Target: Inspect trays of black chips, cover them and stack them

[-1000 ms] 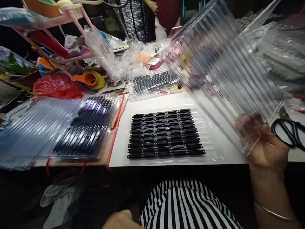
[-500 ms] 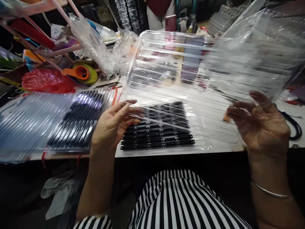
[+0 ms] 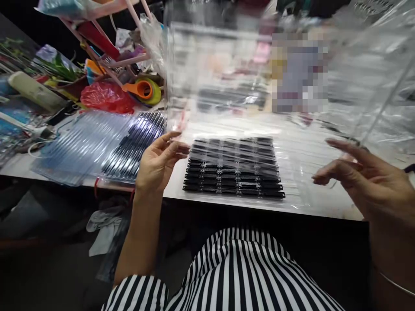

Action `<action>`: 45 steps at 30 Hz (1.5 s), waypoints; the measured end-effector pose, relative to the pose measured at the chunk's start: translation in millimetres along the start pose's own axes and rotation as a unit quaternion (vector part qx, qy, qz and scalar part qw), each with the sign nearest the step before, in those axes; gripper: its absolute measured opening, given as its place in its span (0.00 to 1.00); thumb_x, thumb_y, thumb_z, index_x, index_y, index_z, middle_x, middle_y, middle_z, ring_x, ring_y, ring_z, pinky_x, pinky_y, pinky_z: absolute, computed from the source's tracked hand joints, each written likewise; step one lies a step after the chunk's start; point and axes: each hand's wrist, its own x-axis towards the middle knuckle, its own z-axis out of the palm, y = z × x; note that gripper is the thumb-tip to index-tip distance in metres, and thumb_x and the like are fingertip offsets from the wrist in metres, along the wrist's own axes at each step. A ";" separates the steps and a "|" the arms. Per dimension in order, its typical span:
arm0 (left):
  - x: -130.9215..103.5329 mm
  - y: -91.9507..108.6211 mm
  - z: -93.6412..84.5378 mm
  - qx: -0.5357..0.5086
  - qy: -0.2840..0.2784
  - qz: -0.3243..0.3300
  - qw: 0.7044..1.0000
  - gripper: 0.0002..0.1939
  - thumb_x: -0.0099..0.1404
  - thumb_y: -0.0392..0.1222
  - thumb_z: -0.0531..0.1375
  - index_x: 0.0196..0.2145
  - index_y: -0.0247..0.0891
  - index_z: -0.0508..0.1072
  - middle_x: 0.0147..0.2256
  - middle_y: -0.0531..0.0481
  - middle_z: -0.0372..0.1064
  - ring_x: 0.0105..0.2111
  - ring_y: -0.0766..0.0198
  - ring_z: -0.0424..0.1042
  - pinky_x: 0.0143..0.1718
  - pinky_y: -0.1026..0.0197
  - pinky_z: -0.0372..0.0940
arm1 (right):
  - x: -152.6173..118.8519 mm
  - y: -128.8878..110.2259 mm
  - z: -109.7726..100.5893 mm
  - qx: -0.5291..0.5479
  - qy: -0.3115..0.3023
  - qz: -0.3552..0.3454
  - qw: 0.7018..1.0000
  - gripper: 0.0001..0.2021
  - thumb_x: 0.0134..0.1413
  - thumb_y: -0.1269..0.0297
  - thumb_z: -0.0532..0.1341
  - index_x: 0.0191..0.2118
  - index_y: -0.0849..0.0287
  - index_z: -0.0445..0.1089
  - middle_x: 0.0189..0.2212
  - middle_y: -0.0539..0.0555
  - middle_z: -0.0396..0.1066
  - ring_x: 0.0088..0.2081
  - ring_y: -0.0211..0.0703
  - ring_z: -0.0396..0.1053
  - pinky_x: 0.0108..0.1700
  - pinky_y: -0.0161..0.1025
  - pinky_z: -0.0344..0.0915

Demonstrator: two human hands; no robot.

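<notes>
A clear, ribbed plastic tray (image 3: 223, 77), blurred by motion, is raised and tilted above the table. Its lower left corner is pinched between the thumb and fingers of my left hand (image 3: 158, 164). My right hand (image 3: 369, 177) is at the tray's lower right end, index finger and thumb bent around the edge; the exact contact is blurred. Below, a second clear tray lies flat, with rows of narrow black slotted strips (image 3: 233, 183) in it. The raised tray partly covers the far rows, which show through the plastic.
Left on the white table (image 3: 175, 190) lies a stack of clear ribbed trays (image 3: 81, 138), partly filled with black strips (image 3: 136, 147). Behind are a red plastic bag (image 3: 105, 96), an orange and yellow-green tape dispenser (image 3: 144, 90) and a pink rack (image 3: 132, 62). Crumpled clear plastic fills the far right.
The view has swung left, so the table things sit further right. The raised tray stands more upright and higher. My right hand's index finger and thumb are further apart.
</notes>
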 end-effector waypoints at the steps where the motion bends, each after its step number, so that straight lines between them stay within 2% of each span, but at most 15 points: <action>1: -6.2 -3.2 -6.4 0.011 0.013 -0.013 1.000 0.21 0.55 0.40 0.66 0.46 0.36 0.71 0.29 0.52 0.74 0.29 0.69 0.72 0.34 0.65 0.66 | -0.2 1.9 1.0 -0.018 -0.016 0.003 1.000 0.26 0.48 0.58 0.66 0.54 0.56 0.67 0.22 0.50 0.73 0.25 0.41 0.69 0.31 0.40 0.68; 5: -36.1 -21.3 -31.9 0.125 0.054 -0.057 0.989 0.24 0.56 0.42 0.64 0.50 0.34 0.71 0.27 0.53 0.70 0.28 0.69 0.67 0.32 0.65 0.62 | -4.2 9.3 3.7 -0.062 -0.086 0.057 0.993 0.26 0.49 0.54 0.65 0.54 0.57 0.67 0.20 0.49 0.70 0.23 0.39 0.66 0.25 0.37 0.64; 8: -54.6 -35.4 -45.9 0.276 0.060 -0.071 0.957 0.21 0.60 0.48 0.59 0.47 0.33 0.73 0.26 0.52 0.68 0.28 0.65 0.66 0.32 0.62 0.62 | -10.7 14.8 5.6 -0.075 -0.127 0.131 0.980 0.33 0.45 0.49 0.66 0.55 0.63 0.65 0.20 0.51 0.70 0.22 0.40 0.63 0.23 0.37 0.62; 11: -63.6 -44.8 -52.4 0.387 0.053 -0.053 0.919 0.21 0.60 0.51 0.56 0.44 0.35 0.76 0.33 0.47 0.72 0.36 0.58 0.70 0.40 0.57 0.64 | -17.5 20.7 6.5 -0.088 -0.135 0.183 0.970 0.43 0.41 0.46 0.66 0.61 0.65 0.57 0.20 0.50 0.70 0.21 0.40 0.62 0.22 0.38 0.62; 15: -63.3 -45.8 -53.0 0.413 0.028 -0.031 0.910 0.20 0.60 0.51 0.55 0.43 0.36 0.76 0.37 0.45 0.73 0.41 0.55 0.71 0.45 0.54 0.63 | -22.6 22.9 6.2 -0.114 -0.133 0.193 0.965 0.47 0.42 0.45 0.65 0.65 0.58 0.48 0.18 0.45 0.65 0.20 0.38 0.59 0.21 0.36 0.61; 18: -60.8 -40.0 -50.8 0.453 -0.016 -0.029 0.891 0.19 0.63 0.52 0.52 0.35 0.37 0.77 0.32 0.47 0.73 0.35 0.57 0.72 0.40 0.57 0.65 | -24.7 18.5 3.9 -0.142 -0.114 0.166 0.969 0.44 0.43 0.45 0.65 0.64 0.58 0.52 0.16 0.42 0.58 0.19 0.36 0.56 0.20 0.34 0.59; 22: -56.4 -34.0 -52.3 0.547 -0.031 -0.037 0.836 0.27 0.65 0.57 0.46 0.20 0.38 0.71 0.22 0.50 0.68 0.24 0.61 0.69 0.28 0.60 0.64 | -26.1 14.9 -2.5 -0.186 -0.141 0.136 0.963 0.42 0.48 0.44 0.61 0.64 0.62 0.51 0.15 0.41 0.54 0.19 0.38 0.57 0.20 0.36 0.60; 24: -49.0 -34.1 -54.8 0.583 -0.019 -0.032 0.811 0.27 0.65 0.57 0.45 0.24 0.38 0.74 0.26 0.47 0.72 0.28 0.58 0.72 0.32 0.59 0.66 | -23.7 15.4 -4.3 -0.250 -0.137 0.090 0.954 0.39 0.51 0.43 0.57 0.63 0.63 0.54 0.14 0.42 0.55 0.18 0.39 0.58 0.21 0.37 0.60; 27: -27.0 -39.0 -51.7 0.612 -0.005 0.000 0.791 0.29 0.66 0.55 0.43 0.45 0.33 0.73 0.45 0.38 0.72 0.45 0.51 0.71 0.47 0.53 0.63 | -12.8 15.6 2.3 -0.397 -0.041 -0.021 0.917 0.34 0.56 0.41 0.50 0.58 0.63 0.62 0.16 0.47 0.64 0.19 0.43 0.64 0.24 0.41 0.63; 29: -8.8 -45.6 -39.9 0.630 -0.025 0.033 0.776 0.32 0.66 0.55 0.42 0.55 0.29 0.66 0.56 0.35 0.62 0.56 0.49 0.61 0.55 0.50 0.56 | -1.2 15.2 14.6 -0.465 -0.013 -0.097 0.880 0.33 0.60 0.43 0.43 0.58 0.64 0.62 0.28 0.57 0.74 0.29 0.49 0.71 0.33 0.47 0.67; 30: -0.5 -49.7 -31.3 0.638 -0.044 0.049 0.767 0.33 0.65 0.55 0.43 0.57 0.28 0.62 0.59 0.35 0.57 0.60 0.49 0.55 0.58 0.49 0.52 | 5.2 15.4 22.5 -0.490 -0.050 -0.147 0.858 0.33 0.62 0.45 0.38 0.59 0.66 0.59 0.37 0.63 0.74 0.39 0.53 0.72 0.41 0.51 0.67; 32: 11.9 -59.2 -12.4 0.655 -0.085 0.072 0.747 0.33 0.65 0.55 0.44 0.61 0.29 0.58 0.63 0.38 0.50 0.64 0.49 0.45 0.61 0.45 0.45 | 17.0 17.7 39.5 -0.499 -0.106 -0.187 0.839 0.34 0.61 0.43 0.40 0.60 0.64 0.58 0.55 0.67 0.64 0.56 0.57 0.61 0.55 0.56 0.57; 35: 18.1 -72.5 8.3 0.681 -0.119 0.082 0.718 0.33 0.66 0.55 0.44 0.62 0.32 0.54 0.64 0.40 0.45 0.64 0.47 0.41 0.60 0.38 0.41 | 27.0 25.8 59.7 -0.504 -0.185 -0.208 0.818 0.38 0.55 0.37 0.46 0.62 0.62 0.57 0.64 0.65 0.49 0.64 0.61 0.46 0.60 0.61 0.45; 38: 14.8 -80.5 14.2 0.703 -0.123 0.086 0.695 0.33 0.67 0.55 0.42 0.64 0.32 0.50 0.65 0.39 0.41 0.65 0.48 0.40 0.60 0.38 0.42 | 26.9 33.3 67.5 -0.510 -0.225 -0.210 0.803 0.41 0.54 0.35 0.45 0.63 0.63 0.53 0.65 0.65 0.43 0.65 0.62 0.38 0.61 0.62 0.40; 45: 10.4 -80.9 12.6 0.738 -0.114 0.103 0.657 0.32 0.69 0.54 0.40 0.64 0.32 0.49 0.65 0.37 0.40 0.65 0.48 0.39 0.61 0.40 0.37 | 22.1 32.6 67.7 -0.529 -0.238 -0.193 0.791 0.40 0.57 0.37 0.42 0.65 0.65 0.49 0.66 0.68 0.37 0.66 0.63 0.32 0.62 0.63 0.36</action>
